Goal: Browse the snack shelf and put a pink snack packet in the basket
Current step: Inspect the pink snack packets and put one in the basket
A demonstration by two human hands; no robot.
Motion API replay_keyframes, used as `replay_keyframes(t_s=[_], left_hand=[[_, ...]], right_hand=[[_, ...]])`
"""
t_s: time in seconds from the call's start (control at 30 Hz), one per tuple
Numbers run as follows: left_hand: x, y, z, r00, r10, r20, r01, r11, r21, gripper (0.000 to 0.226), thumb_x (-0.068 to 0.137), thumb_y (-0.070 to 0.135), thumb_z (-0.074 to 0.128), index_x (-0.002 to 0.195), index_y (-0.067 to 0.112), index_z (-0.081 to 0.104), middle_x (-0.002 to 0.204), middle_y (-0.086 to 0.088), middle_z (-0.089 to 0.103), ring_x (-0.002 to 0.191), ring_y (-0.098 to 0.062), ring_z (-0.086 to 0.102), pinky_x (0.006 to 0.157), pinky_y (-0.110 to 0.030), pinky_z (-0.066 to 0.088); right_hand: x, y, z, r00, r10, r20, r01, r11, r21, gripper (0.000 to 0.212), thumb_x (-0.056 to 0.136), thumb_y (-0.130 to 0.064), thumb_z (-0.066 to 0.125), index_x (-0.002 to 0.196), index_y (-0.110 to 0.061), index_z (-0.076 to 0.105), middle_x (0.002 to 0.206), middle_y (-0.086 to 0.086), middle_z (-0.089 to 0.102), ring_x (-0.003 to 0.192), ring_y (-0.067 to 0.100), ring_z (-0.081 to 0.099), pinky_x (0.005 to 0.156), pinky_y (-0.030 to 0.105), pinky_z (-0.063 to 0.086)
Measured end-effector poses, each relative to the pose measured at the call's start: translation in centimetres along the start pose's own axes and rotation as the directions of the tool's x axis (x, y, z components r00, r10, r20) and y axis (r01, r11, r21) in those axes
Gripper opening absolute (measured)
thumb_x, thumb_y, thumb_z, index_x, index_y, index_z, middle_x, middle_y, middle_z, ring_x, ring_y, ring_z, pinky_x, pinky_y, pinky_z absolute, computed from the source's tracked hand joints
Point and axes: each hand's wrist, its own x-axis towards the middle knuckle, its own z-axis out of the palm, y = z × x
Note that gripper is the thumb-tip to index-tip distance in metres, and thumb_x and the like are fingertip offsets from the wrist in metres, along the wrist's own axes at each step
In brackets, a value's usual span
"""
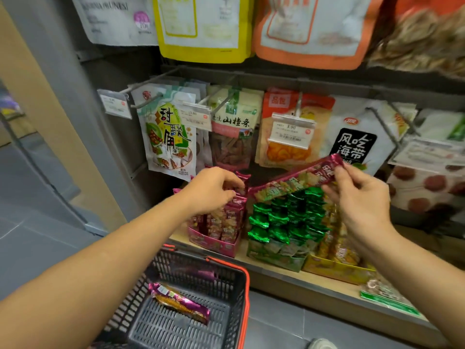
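Right hand: the right hand [359, 197] pinches one short end of a pink snack packet [294, 178] between the thumb and the curled fingers.
Pink snack packet: it is in the air, tilted, with the held end higher. It hangs above the green packets [284, 222] and in front of the hanging bags [231, 132].
Left hand: the left hand [214, 190] reaches into the pink display box [214, 244]. Its fingers and thumb are curled on the tops of the standing pink packets [232, 210] there.
Hands together: the two hands are apart, each one closed on its own packet.
Basket: the dark basket [247, 285] with a red rim is low in the view, below the left forearm and in front of the shelf [314, 283].
Inside the basket: a second pink packet [178, 301] lies flat on the bottom.
Shelf: the pink display box, the green packets and a yellow box [334, 270] stand side by side, touching, on the wooden shelf.
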Motion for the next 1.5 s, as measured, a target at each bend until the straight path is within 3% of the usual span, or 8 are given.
replay_keyframes(t_s=[0.13,0.33,0.47,0.6,0.93,1.13,1.33,1.5], left_hand=[[-3.0,2.7,-2.0,0.996,-0.071,0.054,0.080,0.980,-0.183,0.021,0.093,0.012,0.059,0.097,0.025,0.075,0.100,0.003,0.074,0.095,-0.021,0.069,0.092,-0.041,0.054],[-7.6,8.0,-4.0,0.992,0.032,0.122,0.037,0.851,-0.523,0.014,0.096,0.031,0.057,0.102,0.031,0.069,0.092,0.008,0.075,0.076,-0.005,0.069,0.066,-0.018,0.054],[-9.3,9.7,-2.9,0.999,-0.013,-0.046,-0.014,0.831,-0.556,0.020,0.084,0.042,0.067,0.095,0.026,0.062,0.071,0.004,0.068,0.058,-0.015,0.067,0.052,-0.026,0.053],[-10.4,8.7,-2.4,0.979,-0.148,-0.143,0.013,0.738,-0.675,0.021,0.085,0.034,0.068,0.099,0.020,0.061,0.061,-0.001,0.063,0.050,-0.021,0.063,0.044,-0.028,0.051],[-10.2,6.8,-2.5,0.940,-0.297,-0.167,0.002,0.494,-0.870,0.029,0.088,0.014,0.064,0.060,0.018,0.071,0.057,-0.002,0.063,0.049,-0.008,0.057,0.045,-0.016,0.045],[-10.2,4.6,-3.4,0.943,-0.282,-0.179,-0.023,0.480,-0.877,0.036,0.064,0.051,0.083,0.068,0.016,0.074,0.067,-0.004,0.064,0.063,-0.022,0.046,0.060,-0.033,0.037],[-11.2,3.8,-4.8,0.968,-0.151,-0.200,-0.044,0.683,-0.729,0.027,0.066,0.049,0.074,0.078,0.025,0.079,0.059,0.001,0.066,0.047,-0.005,0.048,0.041,-0.016,0.038],[-11.0,4.0,-4.4,0.928,-0.247,-0.279,-0.041,0.677,-0.735,0.019,0.085,0.032,0.064,0.070,0.025,0.074,0.059,0.002,0.065,0.051,-0.009,0.053,0.047,-0.021,0.044]], right_hand=[[-2.7,-2.3,-1.7,0.995,-0.097,-0.025,0.096,0.995,-0.039,0.027,0.098,-0.025,0.055,0.121,-0.020,0.068,0.109,-0.005,0.072,0.093,0.005,0.068,0.078,0.026,0.058],[-6.1,-4.4,-0.8,0.955,-0.121,0.270,0.153,0.983,-0.101,0.022,0.093,-0.018,0.061,0.086,-0.035,0.073,0.087,-0.014,0.074,0.086,0.001,0.067,0.077,0.022,0.052],[-7.1,-5.2,1.2,0.851,-0.040,0.523,0.077,0.996,-0.049,0.011,0.087,-0.020,0.069,0.095,-0.027,0.073,0.090,-0.001,0.075,0.085,0.011,0.070,0.071,0.026,0.058],[-7.3,-4.8,2.0,0.763,-0.003,0.646,-0.014,1.000,0.021,0.039,0.069,-0.030,0.075,0.106,-0.019,0.067,0.088,0.011,0.075,0.080,0.016,0.071,0.069,0.024,0.057],[-9.2,-3.2,4.1,0.502,0.086,0.860,0.040,0.992,-0.123,0.032,0.082,-0.040,0.063,0.112,-0.030,0.062,0.101,-0.013,0.073,0.093,0.003,0.068,0.077,0.016,0.053],[-10.3,-2.6,5.1,0.469,0.063,0.881,0.056,0.993,-0.100,0.012,0.087,-0.043,0.066,0.095,-0.036,0.061,0.075,-0.004,0.061,0.068,0.007,0.058,0.062,0.031,0.051],[-10.7,-2.1,5.4,0.453,0.110,0.884,0.097,0.980,-0.172,0.035,0.083,-0.044,0.068,0.111,-0.023,0.061,0.094,0.002,0.070,0.081,0.015,0.066,0.078,0.040,0.055],[-11.4,-2.3,5.6,0.559,0.034,0.828,0.331,0.907,-0.261,0.022,0.087,-0.051,0.063,0.101,-0.035,0.055,0.087,-0.009,0.068,0.071,0.006,0.064,0.066,0.032,0.055]])
